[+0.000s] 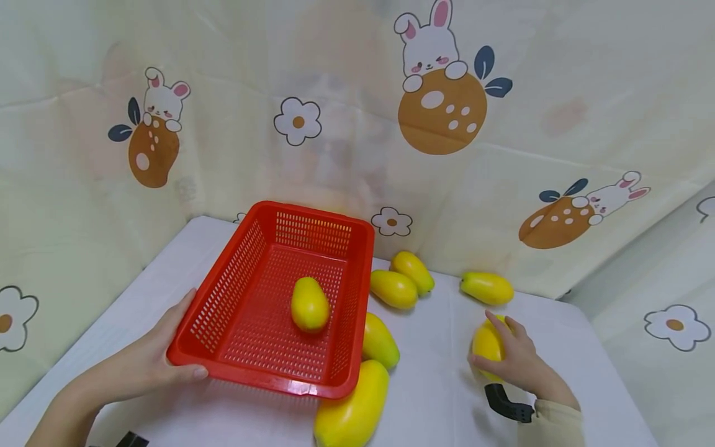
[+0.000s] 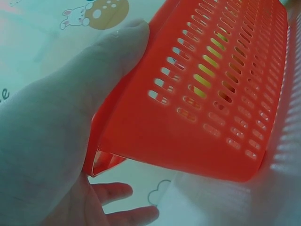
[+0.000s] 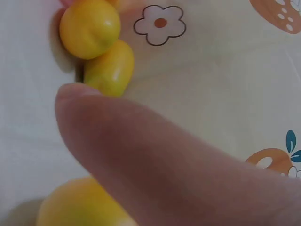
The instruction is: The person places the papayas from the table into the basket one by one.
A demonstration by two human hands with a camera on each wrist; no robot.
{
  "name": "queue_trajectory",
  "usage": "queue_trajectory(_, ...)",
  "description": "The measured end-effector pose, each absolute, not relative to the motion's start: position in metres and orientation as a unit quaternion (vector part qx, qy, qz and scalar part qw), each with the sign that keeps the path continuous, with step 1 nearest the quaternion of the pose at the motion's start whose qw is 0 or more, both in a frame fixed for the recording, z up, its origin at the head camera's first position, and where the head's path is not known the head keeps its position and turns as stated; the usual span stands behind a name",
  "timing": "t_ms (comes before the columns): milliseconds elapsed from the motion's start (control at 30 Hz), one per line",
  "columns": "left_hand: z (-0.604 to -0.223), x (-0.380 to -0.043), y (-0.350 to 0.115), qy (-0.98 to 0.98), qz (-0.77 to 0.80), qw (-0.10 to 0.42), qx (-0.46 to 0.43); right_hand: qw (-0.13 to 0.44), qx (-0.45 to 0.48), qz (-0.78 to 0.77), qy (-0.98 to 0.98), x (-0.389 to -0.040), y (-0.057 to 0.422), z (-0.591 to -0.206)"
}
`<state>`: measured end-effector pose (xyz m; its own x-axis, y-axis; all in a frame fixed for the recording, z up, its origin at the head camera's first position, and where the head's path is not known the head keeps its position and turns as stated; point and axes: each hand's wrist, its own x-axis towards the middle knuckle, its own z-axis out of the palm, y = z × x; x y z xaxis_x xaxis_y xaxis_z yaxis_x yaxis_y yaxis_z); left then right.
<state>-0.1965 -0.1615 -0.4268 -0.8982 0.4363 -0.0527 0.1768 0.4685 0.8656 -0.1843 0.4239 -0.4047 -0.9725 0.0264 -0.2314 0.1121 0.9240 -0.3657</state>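
Left hand (image 1: 144,361) gripping red slotted basket (image 1: 251,323), glossy yellow mango (image 1: 310,305) inside

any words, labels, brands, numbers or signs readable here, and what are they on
"e" (apparently), on the curtain at the left edge of the left wrist view, cut off by the picture's edge.
A faint grey mark on the curtain in the head view: too blurred to read.
Red basket and yellow fruit: none visible.

The right fingers (image 1: 499,328) partly hide the mango (image 1: 486,344) they hold. Left of them, the basket (image 1: 254,377) and the head view's bottom edge cut off a large mango (image 1: 356,406).
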Motion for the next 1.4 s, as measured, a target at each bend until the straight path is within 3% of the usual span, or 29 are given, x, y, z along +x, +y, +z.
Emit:
queue_trajectory(400, -0.426, -0.196, -0.163, 0.854, 0.469, 0.121, 0.19, 0.086, 0.052, -0.177, 0.979, -0.185, 0.433, -0.411)
queue_trajectory(933, -0.427, -0.196, -0.162, 0.852, 0.473, 0.121, 0.191, 0.106, 0.084, -0.176, 0.975, -0.182, 0.452, -0.405)
queue_trajectory(1400, -0.43, -0.196, -0.16, 0.854, 0.469, 0.107, 0.198, 0.043, 0.071, -0.166, 0.983, -0.182, 0.46, -0.406)
